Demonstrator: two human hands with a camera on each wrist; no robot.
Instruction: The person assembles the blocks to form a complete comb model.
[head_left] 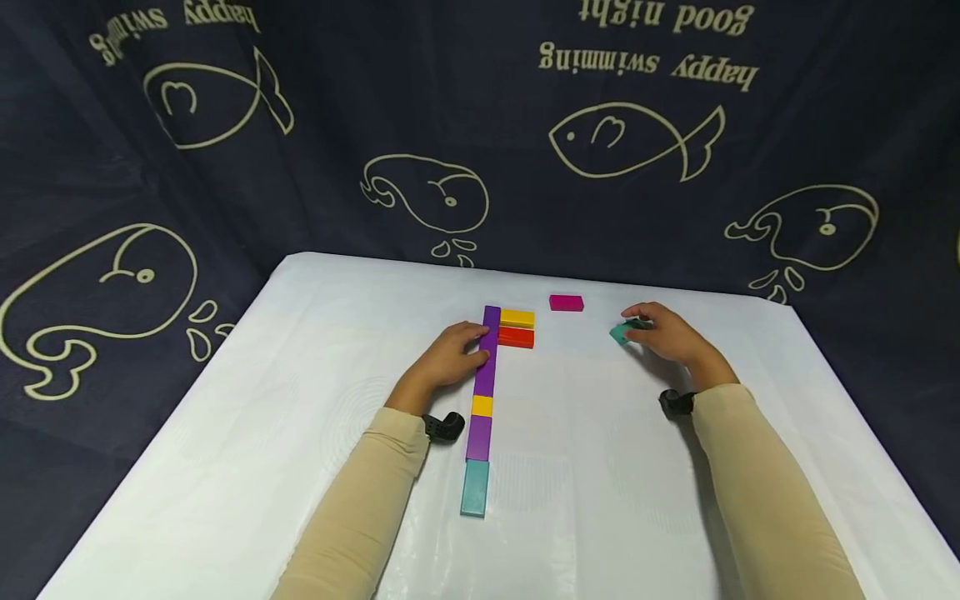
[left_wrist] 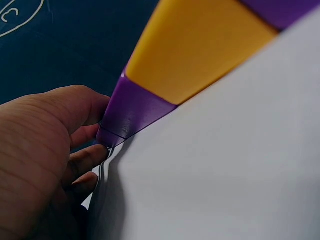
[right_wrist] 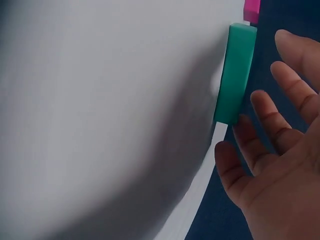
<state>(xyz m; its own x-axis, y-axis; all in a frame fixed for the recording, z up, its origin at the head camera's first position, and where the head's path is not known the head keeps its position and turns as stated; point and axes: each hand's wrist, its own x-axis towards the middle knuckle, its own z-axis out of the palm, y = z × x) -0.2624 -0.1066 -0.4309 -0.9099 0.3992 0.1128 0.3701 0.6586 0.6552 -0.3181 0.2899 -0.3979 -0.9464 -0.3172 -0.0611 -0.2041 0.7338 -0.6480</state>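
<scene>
A straight row of blocks runs down the table, with purple blocks [head_left: 486, 379], a yellow block [head_left: 482, 406] and a teal block [head_left: 474, 490] at the near end. My left hand [head_left: 450, 357] rests its fingertips against the left side of the far purple part; in the left wrist view its thumb and fingers sit loosely by the purple end [left_wrist: 142, 102]. On the right, my right hand [head_left: 667, 335] is over a green block [right_wrist: 236, 75]. Its fingers are spread and relaxed beside that block, not closed round it; whether a fingertip touches is unclear.
Right of the row's far end, a yellow block [head_left: 517, 318] and a red block [head_left: 516, 337] lie side by side. A magenta block [head_left: 566, 302] lies near the back edge of the white table [head_left: 600, 500]. Dark printed cloth [head_left: 420, 100] hangs behind.
</scene>
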